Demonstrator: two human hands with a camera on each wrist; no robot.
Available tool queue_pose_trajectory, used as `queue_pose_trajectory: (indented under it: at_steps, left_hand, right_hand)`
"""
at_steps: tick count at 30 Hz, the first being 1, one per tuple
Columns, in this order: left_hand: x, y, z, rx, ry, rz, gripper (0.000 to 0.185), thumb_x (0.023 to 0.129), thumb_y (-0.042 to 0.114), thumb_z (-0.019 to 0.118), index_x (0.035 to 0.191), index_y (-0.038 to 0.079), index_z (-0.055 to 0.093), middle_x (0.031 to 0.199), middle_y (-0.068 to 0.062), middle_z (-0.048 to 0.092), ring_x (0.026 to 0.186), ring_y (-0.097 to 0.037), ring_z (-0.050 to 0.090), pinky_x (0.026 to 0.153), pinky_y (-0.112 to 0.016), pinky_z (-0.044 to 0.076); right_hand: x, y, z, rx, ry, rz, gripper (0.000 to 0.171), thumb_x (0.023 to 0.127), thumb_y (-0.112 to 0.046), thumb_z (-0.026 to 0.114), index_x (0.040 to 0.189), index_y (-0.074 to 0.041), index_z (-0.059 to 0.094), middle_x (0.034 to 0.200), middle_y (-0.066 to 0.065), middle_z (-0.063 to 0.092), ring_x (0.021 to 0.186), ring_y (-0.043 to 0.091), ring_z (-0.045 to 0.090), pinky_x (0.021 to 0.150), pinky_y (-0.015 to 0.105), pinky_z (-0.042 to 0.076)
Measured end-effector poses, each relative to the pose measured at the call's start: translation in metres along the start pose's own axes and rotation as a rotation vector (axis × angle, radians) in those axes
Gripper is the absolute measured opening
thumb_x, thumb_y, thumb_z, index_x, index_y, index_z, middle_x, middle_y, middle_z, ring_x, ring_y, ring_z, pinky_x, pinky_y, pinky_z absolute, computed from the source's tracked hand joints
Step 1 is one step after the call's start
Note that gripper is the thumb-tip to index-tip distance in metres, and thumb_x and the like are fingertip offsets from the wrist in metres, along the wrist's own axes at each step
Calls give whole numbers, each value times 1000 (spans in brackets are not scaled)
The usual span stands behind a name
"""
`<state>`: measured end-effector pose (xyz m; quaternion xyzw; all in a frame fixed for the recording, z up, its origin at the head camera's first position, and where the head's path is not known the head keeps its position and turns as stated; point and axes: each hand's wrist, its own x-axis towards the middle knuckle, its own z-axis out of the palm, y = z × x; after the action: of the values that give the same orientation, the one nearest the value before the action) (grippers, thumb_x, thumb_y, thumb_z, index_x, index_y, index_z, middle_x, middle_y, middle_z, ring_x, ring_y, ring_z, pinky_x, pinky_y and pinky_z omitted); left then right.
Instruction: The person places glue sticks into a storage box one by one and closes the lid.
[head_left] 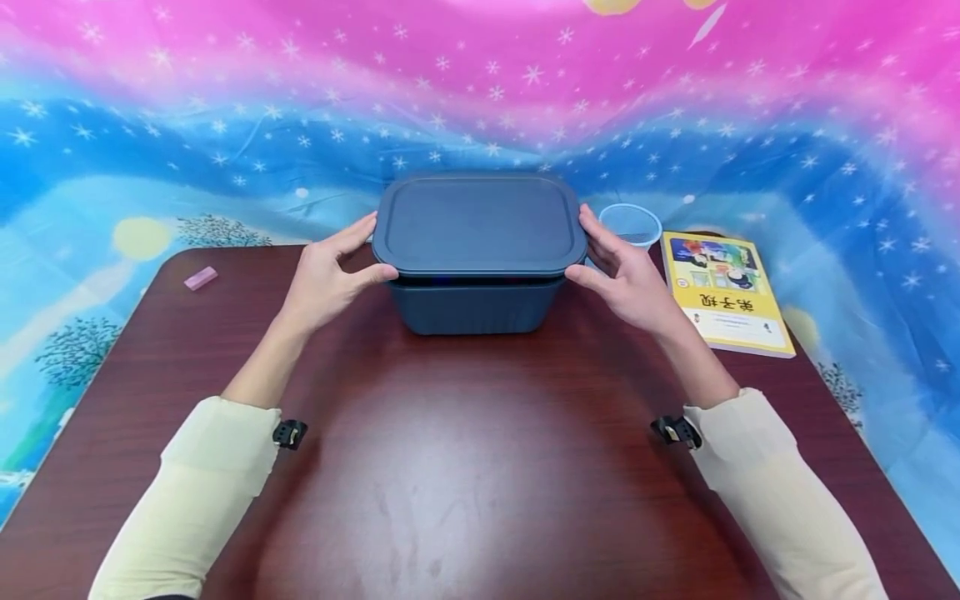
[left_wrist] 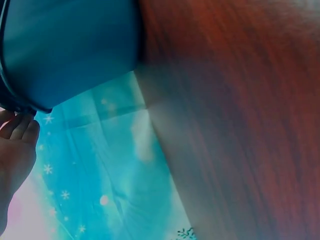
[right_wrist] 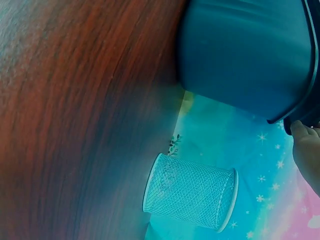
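A dark blue-grey storage box (head_left: pixel 472 310) stands at the far middle of the table, its matching lid (head_left: pixel 480 223) over the top. Along the front, a dark gap shows between lid and box rim. My left hand (head_left: pixel 324 279) grips the lid's left end, thumb at the front corner and fingers further back along the edge. At the opposite end my right hand (head_left: pixel 632 282) holds the lid the same way. Both wrist views show fingertips at the lid's edge, beside the box wall (left_wrist: pixel 75 55). The box's inside is hidden.
Right of the box is a light blue mesh pen cup (right_wrist: pixel 192 192), partly behind my right hand in the head view. A yellow book (head_left: pixel 727 292) lies at the right edge of the table (head_left: pixel 465 450). A small pink block (head_left: pixel 200 278) lies far left. Patterned cloth (head_left: pixel 480 92) hangs behind.
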<state>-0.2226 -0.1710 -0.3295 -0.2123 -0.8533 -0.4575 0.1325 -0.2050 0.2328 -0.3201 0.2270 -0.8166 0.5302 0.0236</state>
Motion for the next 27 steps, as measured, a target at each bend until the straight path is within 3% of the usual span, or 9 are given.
queue_pose_trajectory:
  at_steps: [11,18,27]
  left_hand:
    - [-7,-9,9,-13,1,-44,72,84,33,84,147,16,53,149,-1,53,141,-13,44,113,-39,40]
    - [-10,-8,10,-8,13,-41,73,84,31,85,148,18,53,149,2,53,140,-11,45,112,-38,41]
    - [-14,-13,10,-5,20,11,72,83,21,86,147,19,54,147,4,54,138,-10,47,110,-34,42]
  right_hand:
    - [0,10,6,-29,-16,20,71,100,-12,66,160,-12,28,167,1,20,151,20,25,117,42,31]
    - [0,13,9,-62,-22,33,72,99,-9,67,159,-11,29,167,3,22,151,20,26,116,41,32]
    - [-1,14,10,-94,-37,18,71,98,-10,68,159,-10,31,166,5,23,149,23,30,116,41,33]
